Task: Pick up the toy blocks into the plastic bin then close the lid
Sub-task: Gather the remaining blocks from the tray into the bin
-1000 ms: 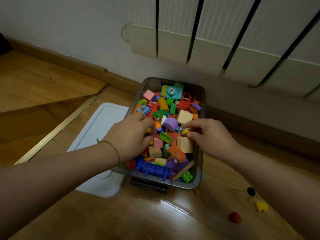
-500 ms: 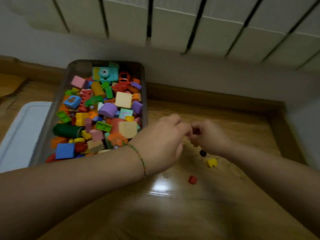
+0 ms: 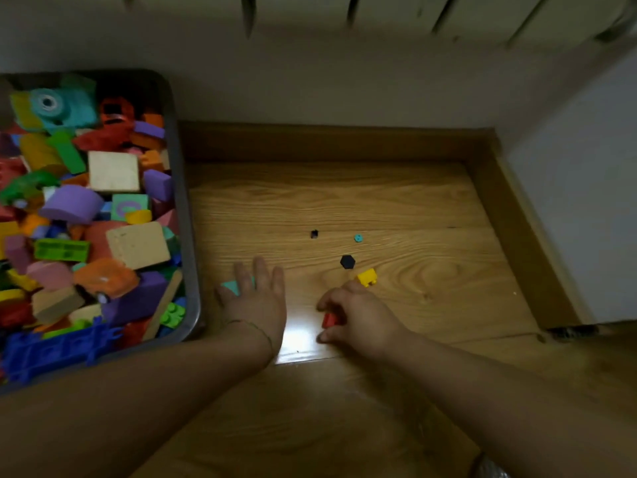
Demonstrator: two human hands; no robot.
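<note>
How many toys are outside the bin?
6: teal block under left hand, red block in right hand; yellow block, black hexagon, small black piece, teal disc on floor beyond. Hands may hide more.

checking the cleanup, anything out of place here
Yes. Outside the bin, on the floor: a yellow block, black hexagon, small black piece, teal disc. A teal block lies under the left hand; the right hand grips a red block.
</note>
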